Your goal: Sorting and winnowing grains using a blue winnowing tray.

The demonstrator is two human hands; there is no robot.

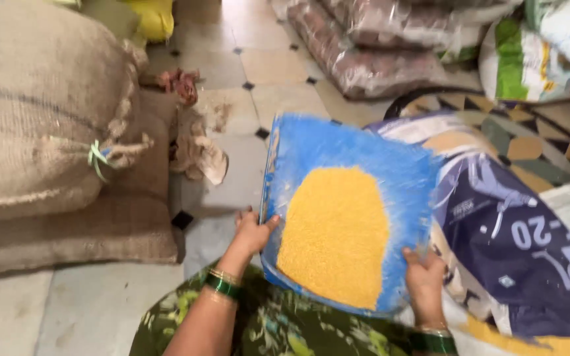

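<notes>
A flat blue winnowing tray [364,148] is held in front of me, tilted, with a heap of fine yellow grain [334,237] on its middle and near part. My left hand [253,231] grips the tray's left rim, thumb on top. My right hand [423,280] grips the near right rim. Both wrists wear green and gold bangles. The tray looks blurred along its far edge. My lap, in green patterned cloth [278,326], lies under the tray.
Stacked burlap sacks [47,112] fill the left side. Clear bags of reddish grain [371,46] lie at the back. A printed woven sack [529,231] is spread on the floor at right. Crumpled cloth [199,151] lies on the tiled floor.
</notes>
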